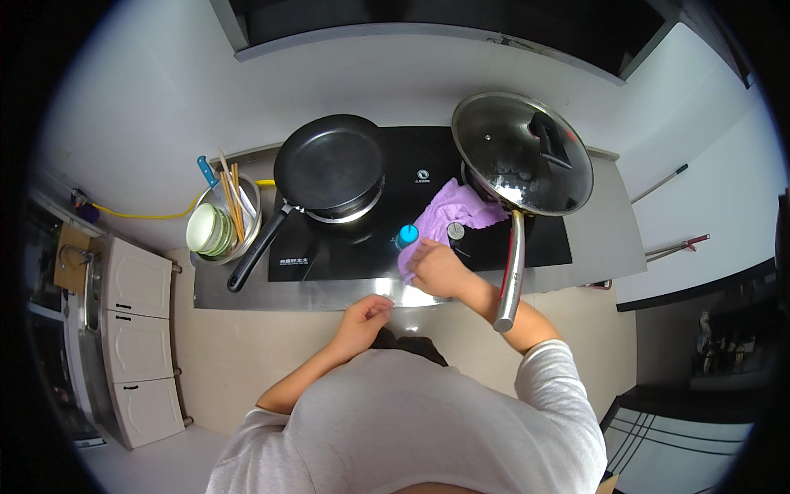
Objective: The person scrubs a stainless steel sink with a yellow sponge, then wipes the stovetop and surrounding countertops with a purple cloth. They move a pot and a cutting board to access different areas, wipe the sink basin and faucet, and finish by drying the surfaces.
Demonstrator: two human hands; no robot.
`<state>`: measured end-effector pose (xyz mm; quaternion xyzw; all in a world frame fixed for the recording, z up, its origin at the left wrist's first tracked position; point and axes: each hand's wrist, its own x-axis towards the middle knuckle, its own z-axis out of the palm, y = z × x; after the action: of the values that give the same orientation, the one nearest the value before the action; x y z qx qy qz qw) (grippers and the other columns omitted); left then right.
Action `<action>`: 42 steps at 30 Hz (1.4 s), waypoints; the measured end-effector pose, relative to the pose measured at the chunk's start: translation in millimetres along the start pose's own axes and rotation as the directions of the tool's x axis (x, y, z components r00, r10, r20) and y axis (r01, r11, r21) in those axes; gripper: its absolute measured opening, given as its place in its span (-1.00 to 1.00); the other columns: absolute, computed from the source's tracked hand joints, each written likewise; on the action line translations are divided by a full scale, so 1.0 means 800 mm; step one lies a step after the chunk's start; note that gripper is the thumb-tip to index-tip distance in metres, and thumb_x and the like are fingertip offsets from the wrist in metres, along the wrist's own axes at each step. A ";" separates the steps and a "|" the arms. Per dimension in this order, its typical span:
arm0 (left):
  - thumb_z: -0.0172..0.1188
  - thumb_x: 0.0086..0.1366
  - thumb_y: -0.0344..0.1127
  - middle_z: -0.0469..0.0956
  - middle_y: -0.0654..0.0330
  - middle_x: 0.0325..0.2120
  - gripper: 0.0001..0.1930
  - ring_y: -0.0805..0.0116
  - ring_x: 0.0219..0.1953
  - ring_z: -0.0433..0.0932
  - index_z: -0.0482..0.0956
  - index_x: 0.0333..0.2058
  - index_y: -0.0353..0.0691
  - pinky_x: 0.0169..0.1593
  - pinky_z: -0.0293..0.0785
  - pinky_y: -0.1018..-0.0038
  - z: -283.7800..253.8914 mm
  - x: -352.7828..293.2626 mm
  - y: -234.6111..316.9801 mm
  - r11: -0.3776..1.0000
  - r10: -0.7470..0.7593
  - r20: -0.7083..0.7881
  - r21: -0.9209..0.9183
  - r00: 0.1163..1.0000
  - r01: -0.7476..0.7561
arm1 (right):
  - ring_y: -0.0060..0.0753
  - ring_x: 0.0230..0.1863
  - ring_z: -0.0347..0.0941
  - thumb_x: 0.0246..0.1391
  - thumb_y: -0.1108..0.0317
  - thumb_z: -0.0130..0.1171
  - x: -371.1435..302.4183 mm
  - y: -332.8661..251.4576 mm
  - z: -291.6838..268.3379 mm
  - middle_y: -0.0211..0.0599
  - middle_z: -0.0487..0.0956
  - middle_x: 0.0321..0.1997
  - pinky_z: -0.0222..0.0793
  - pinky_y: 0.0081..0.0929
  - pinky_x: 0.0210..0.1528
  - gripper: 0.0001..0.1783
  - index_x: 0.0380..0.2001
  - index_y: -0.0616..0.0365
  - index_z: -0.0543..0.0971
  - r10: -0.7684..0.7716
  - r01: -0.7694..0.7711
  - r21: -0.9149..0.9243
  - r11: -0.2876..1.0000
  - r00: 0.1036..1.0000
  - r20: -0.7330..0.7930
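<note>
On the black glass gas hob (329, 263) lies a crumpled purple cloth (453, 206), spread from the right burner toward the front edge. My right hand (439, 269) presses on its near end, fingers closed on the fabric. Right beside those fingers is a round bright-blue knob-like piece (408, 235); a silver knob (455, 231) shows at the cloth's edge. My left hand (362, 321) hovers at the counter's front edge, its fingers curled together with nothing visible in them. The long handle of the lidded wok (514, 165) passes over my right forearm.
A black frying pan (329, 165) sits on the left burner, handle pointing toward the front left. Left of it, a metal basin (254, 219) holds green bowls (210, 230), chopsticks (236, 198) and a blue-handled knife (207, 170). White cabinets (140, 329) stand at far left.
</note>
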<state>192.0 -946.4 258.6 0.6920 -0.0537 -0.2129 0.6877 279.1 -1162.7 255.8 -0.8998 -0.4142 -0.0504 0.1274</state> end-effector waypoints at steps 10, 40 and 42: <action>0.03 0.17 -0.51 0.48 0.29 -0.42 -0.86 0.56 -0.35 0.42 0.48 -0.27 -0.28 -0.22 0.33 0.65 -0.011 -0.008 -0.012 0.998 0.068 -0.095 0.024 0.993 -0.066 | -0.15 -0.54 0.42 -0.29 0.47 0.04 -0.005 -0.059 0.058 -0.12 0.48 -0.52 0.34 -0.35 -0.47 -0.73 -0.38 0.16 0.54 0.345 -0.179 0.368 0.912 0.819 -0.458; 0.07 -0.06 -0.47 0.28 -0.11 0.02 -0.55 -0.04 0.13 0.20 0.39 -0.09 -0.26 0.15 0.13 0.20 -0.042 0.103 -0.031 0.578 0.497 -0.046 0.763 0.866 -0.291 | -0.31 0.12 0.27 0.01 0.46 -0.11 -0.033 -0.099 0.015 -0.17 0.27 0.17 0.12 -0.44 0.13 -0.38 0.20 0.17 0.11 0.692 -0.112 0.982 -0.154 0.697 0.188; 0.07 -0.07 -0.48 0.29 -0.11 0.01 -0.62 -0.01 0.12 0.21 0.46 -0.17 -0.25 0.13 0.14 0.21 -0.034 0.117 -0.030 0.508 0.510 -0.019 0.813 0.860 -0.283 | -0.32 0.06 0.34 0.06 0.41 -0.12 -0.074 -0.103 0.031 -0.17 0.37 0.07 0.19 -0.45 0.08 -0.49 0.13 0.20 0.21 0.721 -0.178 0.964 -0.196 0.641 0.264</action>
<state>281.3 -954.1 213.6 0.9111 -0.2105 0.0891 0.3430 177.6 -1148.2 235.8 -0.5996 0.0782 0.1173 0.7878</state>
